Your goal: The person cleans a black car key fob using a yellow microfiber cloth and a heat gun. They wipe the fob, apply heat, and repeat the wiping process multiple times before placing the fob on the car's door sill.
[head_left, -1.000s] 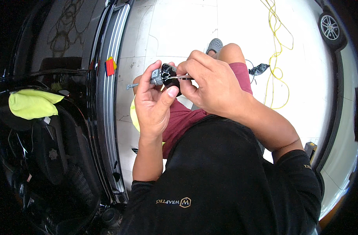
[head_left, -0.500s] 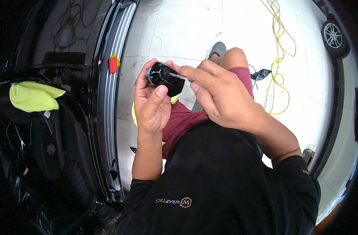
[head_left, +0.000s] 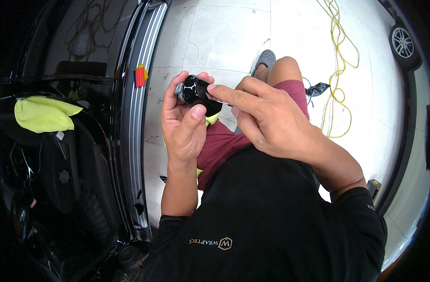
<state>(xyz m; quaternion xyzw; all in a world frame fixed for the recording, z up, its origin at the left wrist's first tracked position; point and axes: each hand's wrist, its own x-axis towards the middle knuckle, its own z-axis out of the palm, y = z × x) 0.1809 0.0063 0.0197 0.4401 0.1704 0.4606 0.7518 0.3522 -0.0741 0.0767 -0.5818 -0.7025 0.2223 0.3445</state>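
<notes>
My left hand (head_left: 179, 129) holds up a small glossy black part (head_left: 195, 90), rounded, with a grey piece (head_left: 179, 89) at its left end. Its thumb presses from below while the fingers wrap behind. From the right comes my right hand (head_left: 271, 117), pinching a thin silvery blade-like tool (head_left: 217, 99) between index finger and thumb. The tool lies against the right side of the black part, and my index fingertip touches the part's upper edge. Most of the tool is hidden by my fingers, so its exact kind cannot be made out.
On the left stands a black car with its metal-trimmed door sill (head_left: 139, 127). Red and yellow squeegees (head_left: 140, 76) rest on the sill, and a yellow-green cloth (head_left: 46, 114) lies inside. A yellow cable (head_left: 339, 94) and black plastic (head_left: 318, 89) lie on the tiled floor. Another car's wheel (head_left: 403, 42) is at right.
The blade-like tool has turned and shifted slightly down along the black part. My right index fingertip now reaches onto the part. The left hand keeps its grip.
</notes>
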